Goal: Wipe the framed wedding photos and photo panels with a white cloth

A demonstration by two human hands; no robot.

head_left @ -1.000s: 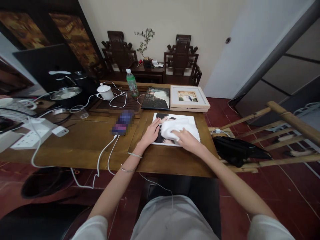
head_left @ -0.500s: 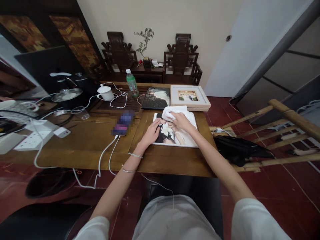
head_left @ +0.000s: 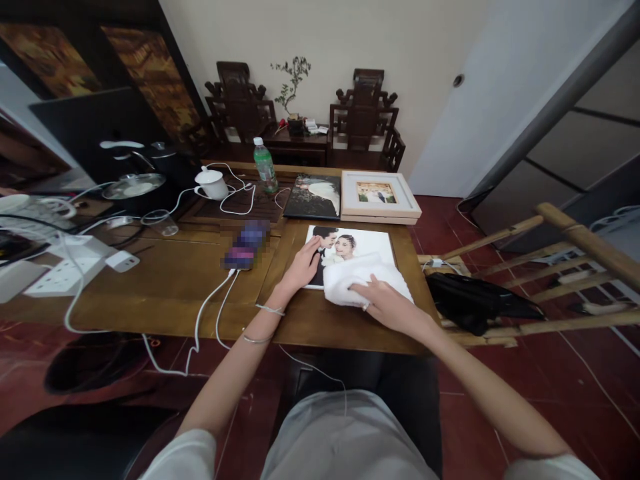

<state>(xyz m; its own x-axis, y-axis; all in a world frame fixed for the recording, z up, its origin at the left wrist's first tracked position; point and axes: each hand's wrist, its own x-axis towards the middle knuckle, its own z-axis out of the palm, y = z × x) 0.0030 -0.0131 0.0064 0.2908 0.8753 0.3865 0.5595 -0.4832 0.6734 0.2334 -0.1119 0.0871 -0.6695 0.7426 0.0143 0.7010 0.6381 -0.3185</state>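
Observation:
A square photo album [head_left: 373, 238] with a couple's portrait on its cover lies flat on the brown wooden table [head_left: 295, 320]. My left hand [head_left: 303, 261] rests with stretched fingers on the album's left edge. In my right hand [head_left: 385, 303] is a folded white cloth [head_left: 343, 277], pressed over the album's lower right part and its near edge. The cloth hides that part of the cover. Behind the album lie a dark photo album [head_left: 313, 197] and a pale picture frame [head_left: 381, 193] holding a small photo.
Left of the album lies a phone [head_left: 245, 245] with a white charging cable [head_left: 203, 317]. Further left are a lidded cup [head_left: 211, 184], a green-labelled bottle [head_left: 265, 167], a plastic cup [head_left: 163, 223] and a power strip [head_left: 70, 270]. A bamboo rack [head_left: 590, 247] stands right of the table.
My right hand has drawn the white cloth from the album's top edge down toward me, uncovering the faces on the cover. My left hand has stayed in place.

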